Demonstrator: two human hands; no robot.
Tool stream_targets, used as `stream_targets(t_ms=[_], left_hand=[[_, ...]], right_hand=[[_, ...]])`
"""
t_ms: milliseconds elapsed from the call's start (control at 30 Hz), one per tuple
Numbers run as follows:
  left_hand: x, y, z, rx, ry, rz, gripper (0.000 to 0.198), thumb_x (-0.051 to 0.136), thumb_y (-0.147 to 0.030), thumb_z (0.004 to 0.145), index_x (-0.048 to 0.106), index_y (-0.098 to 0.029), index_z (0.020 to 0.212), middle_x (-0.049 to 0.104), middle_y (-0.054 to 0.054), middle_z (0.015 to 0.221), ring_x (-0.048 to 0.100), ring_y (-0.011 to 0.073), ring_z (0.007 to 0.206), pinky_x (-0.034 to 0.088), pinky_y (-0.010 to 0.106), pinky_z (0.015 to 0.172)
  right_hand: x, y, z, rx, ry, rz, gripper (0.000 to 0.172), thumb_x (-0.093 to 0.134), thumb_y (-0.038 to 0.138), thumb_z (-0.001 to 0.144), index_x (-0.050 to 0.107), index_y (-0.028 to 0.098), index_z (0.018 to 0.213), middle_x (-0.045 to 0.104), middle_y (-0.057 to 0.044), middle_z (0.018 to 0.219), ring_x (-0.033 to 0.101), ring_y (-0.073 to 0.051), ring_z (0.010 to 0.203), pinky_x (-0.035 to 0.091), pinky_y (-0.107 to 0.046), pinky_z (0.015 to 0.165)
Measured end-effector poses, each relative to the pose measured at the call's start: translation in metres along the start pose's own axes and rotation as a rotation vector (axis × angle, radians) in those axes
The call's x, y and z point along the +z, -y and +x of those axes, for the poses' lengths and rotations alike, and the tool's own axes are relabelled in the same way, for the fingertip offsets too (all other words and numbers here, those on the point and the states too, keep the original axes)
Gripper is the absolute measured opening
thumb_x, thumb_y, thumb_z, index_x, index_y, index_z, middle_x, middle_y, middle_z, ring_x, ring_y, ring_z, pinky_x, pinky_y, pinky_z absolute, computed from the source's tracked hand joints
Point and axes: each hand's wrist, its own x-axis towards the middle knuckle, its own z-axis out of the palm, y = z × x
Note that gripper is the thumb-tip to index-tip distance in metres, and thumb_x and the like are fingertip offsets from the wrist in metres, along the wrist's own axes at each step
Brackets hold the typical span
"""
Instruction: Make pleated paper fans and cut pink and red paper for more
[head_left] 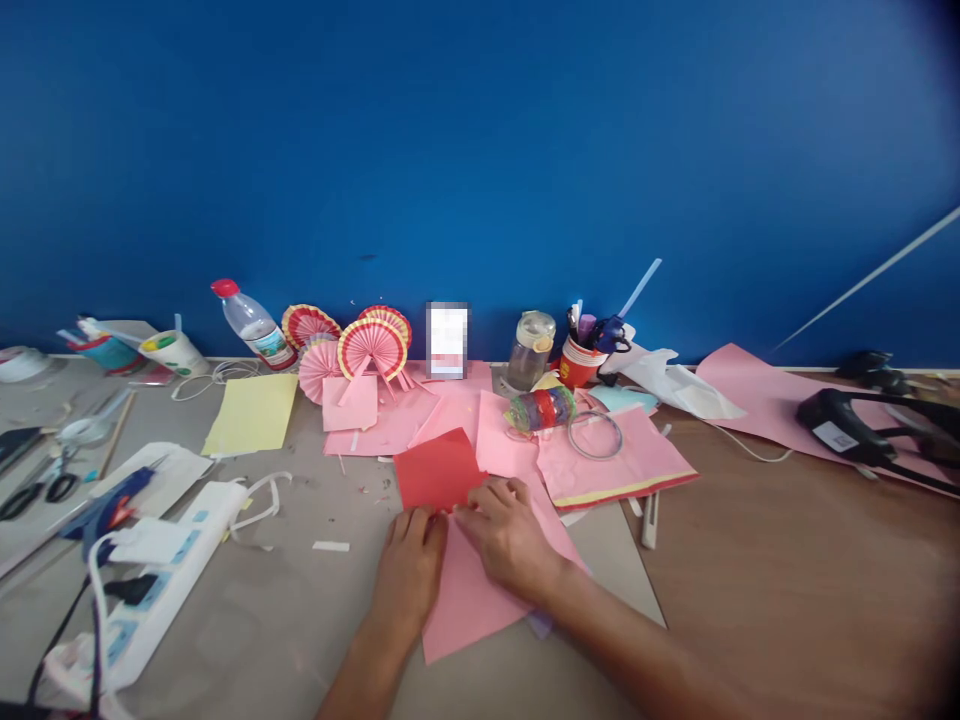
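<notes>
A red sheet of paper [437, 465] meets a larger pink sheet [469, 605] in front of me; I cannot tell if they are one piece. My left hand [412, 562] rests at the lower edge of the red paper, its fingers curled together and pressing there. At the right end of the same edge, my right hand [511, 535] has its fingers bent and closed on the paper. The fingertips hide most of the seam. Beyond the hands lie more pink sheets [510, 440] and several pleated paper fans [373, 350] with red and yellow rims.
A power strip [169, 570], glue gun [112, 505] and scissors [45, 490] lie left. Along the blue wall stand a plastic bottle [255, 325], a phone-like bright screen [448, 340], a jar [531, 350] and a red cup of tools [579, 362]. A cutter [650, 520] lies right.
</notes>
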Motion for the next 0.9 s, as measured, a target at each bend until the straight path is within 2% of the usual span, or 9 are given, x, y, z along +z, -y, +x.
stream_targets(t_ms=[67,167,400,533,733,900], left_hand=[[0.0,0.0,0.0,0.002,-0.004,-0.006,0.026,0.046,-0.009,0.086,0.062,-0.017,0.105,0.059,0.008,0.102,0.052,0.0227,0.094,0.049,0.035,0.081],[0.0,0.0,-0.001,-0.003,-0.003,-0.021,0.027,0.045,-0.011,0.088,0.062,-0.02,0.106,0.059,0.007,0.102,0.053,0.0216,0.094,0.049,0.035,0.082],[-0.004,0.001,0.0,-0.029,0.02,-0.058,0.028,0.043,-0.012,0.089,0.063,-0.021,0.107,0.061,0.006,0.101,0.056,0.021,0.093,0.048,0.036,0.084],[-0.005,0.002,0.0,-0.039,-0.003,-0.112,0.025,0.044,-0.013,0.09,0.063,-0.02,0.105,0.062,0.006,0.099,0.058,0.0198,0.09,0.049,0.034,0.081],[-0.008,0.007,-0.002,-0.049,-0.013,-0.129,0.02,0.044,-0.012,0.089,0.063,-0.017,0.091,0.062,0.006,0.096,0.057,0.0185,0.089,0.048,0.032,0.08],[-0.017,0.009,-0.002,-0.094,0.011,-0.019,0.019,0.046,-0.012,0.088,0.064,-0.018,0.084,0.061,0.005,0.085,0.055,0.0199,0.082,0.045,0.035,0.076]], right_hand=[[0.008,0.005,-0.001,-0.005,0.088,-0.02,0.028,0.05,0.01,0.082,0.062,0.02,0.105,0.061,-0.008,0.094,0.046,-0.023,0.089,0.027,-0.04,0.081],[0.014,0.009,-0.002,0.048,0.177,-0.041,0.027,0.05,0.007,0.079,0.062,0.018,0.1,0.061,-0.008,0.093,0.046,-0.025,0.091,0.027,-0.041,0.081],[0.012,-0.001,-0.005,0.147,0.151,-0.059,0.021,0.051,0.003,0.076,0.063,0.018,0.083,0.062,-0.007,0.086,0.047,-0.026,0.096,0.026,-0.042,0.084],[0.008,-0.003,-0.004,0.191,0.161,-0.064,0.019,0.051,0.004,0.076,0.063,0.018,0.077,0.062,-0.008,0.083,0.047,-0.025,0.092,0.027,-0.041,0.081],[-0.003,-0.003,0.0,0.234,0.235,-0.075,0.019,0.05,0.005,0.076,0.064,0.018,0.076,0.063,-0.006,0.085,0.047,-0.022,0.089,0.026,-0.039,0.08],[-0.008,-0.009,0.0,0.27,0.279,-0.092,0.018,0.049,0.006,0.077,0.063,0.017,0.077,0.063,-0.006,0.088,0.047,-0.021,0.09,0.024,-0.038,0.079]])
